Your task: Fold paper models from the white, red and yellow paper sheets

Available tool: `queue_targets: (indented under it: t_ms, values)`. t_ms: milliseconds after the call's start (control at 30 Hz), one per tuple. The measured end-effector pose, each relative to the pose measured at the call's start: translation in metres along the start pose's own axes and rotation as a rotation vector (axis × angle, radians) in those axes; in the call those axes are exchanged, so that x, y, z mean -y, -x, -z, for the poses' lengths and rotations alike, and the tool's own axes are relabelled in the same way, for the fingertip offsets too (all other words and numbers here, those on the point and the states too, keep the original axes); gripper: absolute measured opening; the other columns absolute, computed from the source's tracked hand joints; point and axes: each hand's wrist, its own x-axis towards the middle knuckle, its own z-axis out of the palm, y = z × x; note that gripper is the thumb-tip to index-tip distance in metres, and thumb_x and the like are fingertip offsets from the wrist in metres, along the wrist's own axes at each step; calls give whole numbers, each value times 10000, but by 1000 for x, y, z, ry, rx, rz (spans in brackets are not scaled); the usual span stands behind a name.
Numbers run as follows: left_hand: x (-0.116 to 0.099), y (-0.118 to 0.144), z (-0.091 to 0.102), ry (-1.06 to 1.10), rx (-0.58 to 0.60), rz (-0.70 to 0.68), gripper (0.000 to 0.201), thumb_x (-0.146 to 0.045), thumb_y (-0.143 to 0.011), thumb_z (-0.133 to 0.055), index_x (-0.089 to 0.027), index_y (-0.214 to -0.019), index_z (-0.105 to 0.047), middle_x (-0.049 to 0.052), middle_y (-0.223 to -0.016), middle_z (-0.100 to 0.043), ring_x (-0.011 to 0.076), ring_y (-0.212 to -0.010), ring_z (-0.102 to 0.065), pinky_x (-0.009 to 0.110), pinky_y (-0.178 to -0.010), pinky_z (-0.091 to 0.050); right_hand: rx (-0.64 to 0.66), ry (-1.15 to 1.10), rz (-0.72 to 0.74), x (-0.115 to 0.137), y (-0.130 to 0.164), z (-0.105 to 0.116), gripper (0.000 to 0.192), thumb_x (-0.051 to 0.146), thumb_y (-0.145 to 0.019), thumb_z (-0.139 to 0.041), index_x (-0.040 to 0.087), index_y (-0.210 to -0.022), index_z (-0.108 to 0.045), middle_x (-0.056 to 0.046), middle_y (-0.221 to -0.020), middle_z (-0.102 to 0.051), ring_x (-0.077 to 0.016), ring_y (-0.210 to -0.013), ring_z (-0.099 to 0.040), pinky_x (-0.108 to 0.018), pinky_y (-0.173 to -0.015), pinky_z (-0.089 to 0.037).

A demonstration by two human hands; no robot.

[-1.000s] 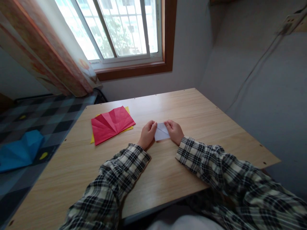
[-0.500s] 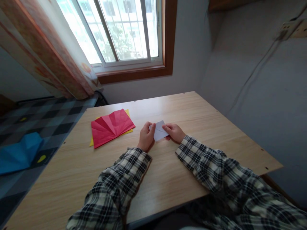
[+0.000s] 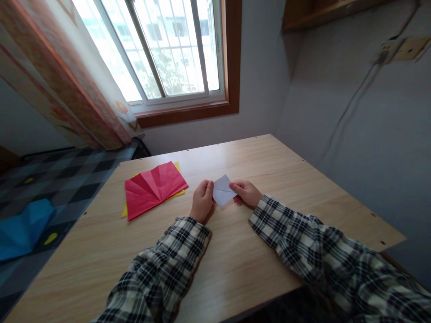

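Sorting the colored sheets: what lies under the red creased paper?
A yellow sheet peeks out from beneath the red creased paper at its edges; anything further beneath is covered.

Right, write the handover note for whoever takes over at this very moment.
Left hand: grip on the left edge of the small white folded paper.
Right hand: grip on its right corner.
The paper is held just above the wooden table, with a crease across it.
Creased red sheet lies on a yellow sheet, left of the hands, untouched.
Done: white paper partly folded. Left: further folds.

wooden table (image 3: 235, 260), red paper (image 3: 153, 188), yellow sheet (image 3: 180, 194)
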Motion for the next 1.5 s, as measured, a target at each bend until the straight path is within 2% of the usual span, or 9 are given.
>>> queue_targets:
  t_ms: [100,200,433,567,900,1100,1233,1333,1500]
  values:
    - [2,0,0,23,-29,5,343,-483,-930,-485,-196,-741,-493,-47,-593,-471,110,-520,-462,222,-462,-347,43,15,15,-1,0,-1,603,767,-789,-491,182,-655,-551,17,-508,-566,-93,-409,-502,-206,-406,-397]
    - [1,0,-1,83,-16,16,359,-512,-920,-498,-197,-749,-491,-49,-593,-476,104,-509,-473,213,-453,-357,3,61,47,-3,0,-1,585,740,-819,-480,193,-615,-518,36,-466,-520,-84,-383,-463,-201,-383,-343]
    - [-5,3,-1,166,94,88,429,-578,-865,-567,-190,-701,-485,-45,-527,-517,88,-455,-468,191,-443,-356,-133,-79,14,-8,-3,3,557,714,-817,-523,200,-604,-491,62,-416,-435,-73,-326,-355,-212,-329,-237]
    - [-1,4,-1,212,181,117,398,-555,-833,-625,-185,-735,-515,-33,-545,-565,92,-468,-503,191,-462,-382,-199,-178,21,-10,-5,6,559,716,-809,-544,205,-595,-470,62,-411,-424,-71,-327,-332,-211,-317,-229]
    - [0,1,1,210,102,87,405,-561,-847,-608,-165,-783,-550,-7,-616,-625,113,-538,-588,224,-549,-470,-56,-175,-6,-15,-7,2,545,719,-751,-601,182,-687,-531,45,-468,-527,-72,-367,-441,-188,-364,-351]
    - [-1,1,-1,293,189,144,434,-577,-808,-651,-162,-884,-550,7,-695,-675,134,-603,-657,251,-609,-531,-164,-147,6,-10,-5,1,547,730,-737,-587,185,-760,-545,64,-452,-503,-76,-357,-428,-188,-341,-338]
    - [0,2,-2,321,327,197,454,-549,-780,-700,-133,-939,-610,52,-765,-715,157,-686,-688,279,-688,-550,-196,-137,41,-14,-7,5,544,723,-794,-547,179,-763,-558,73,-439,-467,-68,-333,-384,-181,-311,-286]
    - [2,2,-2,292,406,214,444,-505,-750,-748,-118,-941,-646,68,-775,-725,162,-706,-686,264,-681,-528,-216,-174,71,-17,-9,7,538,710,-824,-531,177,-762,-562,72,-446,-454,-67,-336,-365,-184,-306,-267]
    - [3,1,-1,267,331,178,438,-517,-769,-725,-123,-943,-650,67,-763,-726,156,-681,-672,256,-658,-506,-138,-175,80,-14,-6,4,548,722,-818,-528,181,-734,-544,55,-481,-492,-74,-374,-405,-193,-349,-323]
